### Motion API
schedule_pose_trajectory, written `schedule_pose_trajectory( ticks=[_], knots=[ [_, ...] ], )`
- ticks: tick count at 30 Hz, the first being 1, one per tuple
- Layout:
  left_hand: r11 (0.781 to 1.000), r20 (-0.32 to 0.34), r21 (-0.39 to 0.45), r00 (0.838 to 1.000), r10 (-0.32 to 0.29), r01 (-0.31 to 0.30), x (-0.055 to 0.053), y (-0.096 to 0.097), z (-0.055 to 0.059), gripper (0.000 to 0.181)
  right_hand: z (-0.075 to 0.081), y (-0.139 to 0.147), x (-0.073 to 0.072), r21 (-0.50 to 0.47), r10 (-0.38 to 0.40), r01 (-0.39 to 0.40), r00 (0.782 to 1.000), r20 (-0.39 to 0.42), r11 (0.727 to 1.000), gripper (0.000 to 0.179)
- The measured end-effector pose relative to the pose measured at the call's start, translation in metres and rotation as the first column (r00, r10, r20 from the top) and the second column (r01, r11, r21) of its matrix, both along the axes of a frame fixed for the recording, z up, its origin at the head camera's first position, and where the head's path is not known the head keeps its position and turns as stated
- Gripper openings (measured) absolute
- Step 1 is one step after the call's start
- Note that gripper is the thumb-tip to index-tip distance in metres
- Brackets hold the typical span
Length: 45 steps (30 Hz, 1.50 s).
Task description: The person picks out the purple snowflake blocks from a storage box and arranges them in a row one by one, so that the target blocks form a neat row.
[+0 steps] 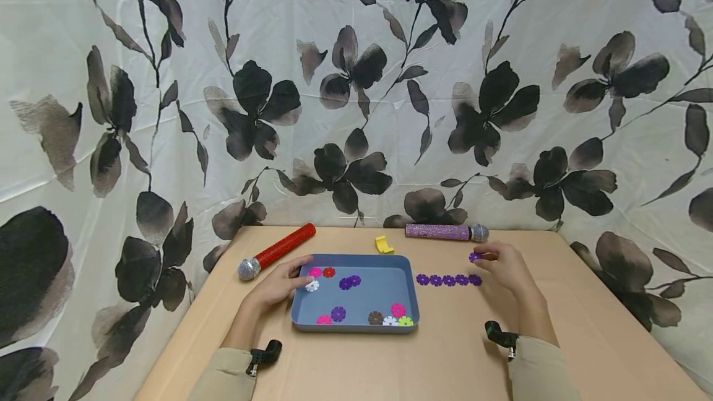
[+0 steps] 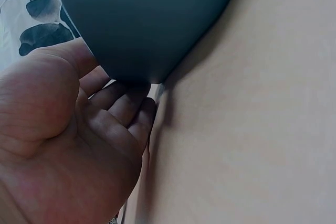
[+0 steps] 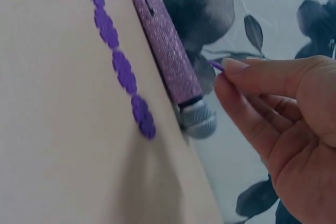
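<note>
My left hand grips the left side of a blue-grey tray, its thumb over the rim and its fingers beneath the edge in the left wrist view. Small flower-shaped pieces in purple, pink, red, white, brown and green lie scattered in the tray; two purple pieces overlap near its middle. Between thumb and forefinger, my right hand pinches a purple flower piece, seen edge-on in the right wrist view. Below that hand, a straight row of several purple flower pieces lies on the table, right of the tray.
A red glitter microphone lies slanted at the table's back left. The purple glitter microphone rests along the back edge, and a small yellow object sits behind the tray. Floral cloth hangs behind the wooden table.
</note>
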<state>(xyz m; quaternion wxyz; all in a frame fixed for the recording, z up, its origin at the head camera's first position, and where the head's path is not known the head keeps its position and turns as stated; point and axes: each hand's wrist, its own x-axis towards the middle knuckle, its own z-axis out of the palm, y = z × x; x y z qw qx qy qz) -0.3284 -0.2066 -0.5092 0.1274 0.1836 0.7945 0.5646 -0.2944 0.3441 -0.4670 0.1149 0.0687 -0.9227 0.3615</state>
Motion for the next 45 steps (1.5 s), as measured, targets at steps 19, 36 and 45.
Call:
schedule_pose_trajectory(
  ticks=[19, 36, 45],
  knots=[
    [1.0, -0.014, -0.015, 1.0, 0.01, -0.01, 0.002, 0.001, 0.0, 0.063, -0.017, 0.031, 0.01, 0.055, -0.044, 0.033, 0.977, 0.207, 0.998, 0.032],
    [1.0, 0.007, 0.005, 1.0, -0.004, 0.004, 0.003, -0.001, 0.004, 0.063, -0.024, 0.029, 0.01, 0.015, -0.069, 0.068, 0.945, 0.318, 0.998, 0.027],
    [1.0, 0.013, 0.025, 1.0, -0.013, 0.013, 0.005, -0.003, 0.002, 0.065, -0.017, 0.026, 0.019, 0.06, -0.065, 0.049, 0.951, 0.301, 0.997, 0.033]
  ],
)
